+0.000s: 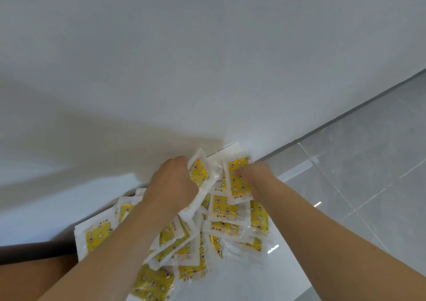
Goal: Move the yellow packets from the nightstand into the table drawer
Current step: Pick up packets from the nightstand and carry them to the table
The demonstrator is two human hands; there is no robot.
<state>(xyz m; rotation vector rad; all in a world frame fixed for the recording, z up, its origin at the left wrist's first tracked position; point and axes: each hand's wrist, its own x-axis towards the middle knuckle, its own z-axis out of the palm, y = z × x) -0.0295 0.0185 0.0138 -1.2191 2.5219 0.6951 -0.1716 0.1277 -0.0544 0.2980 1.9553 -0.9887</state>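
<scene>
A big heap of yellow packets (227,222) lies on the white nightstand (265,275), spread from its back edge by the wall (207,58) down toward the front edge. They look light, thin and floppy, with shiny clear wrappers, so they will likely slip and slide off each other. It seems best to grab a bunch from both sides and squeeze, or pinch the plain white rims. The left hand (175,183) is curled around a few packets at the top of the heap. The right hand (255,178) pinches one packet near the back edge, fingers bent over it. The gray floor (368,174) shows past the right edge. No drawer is seen.
</scene>
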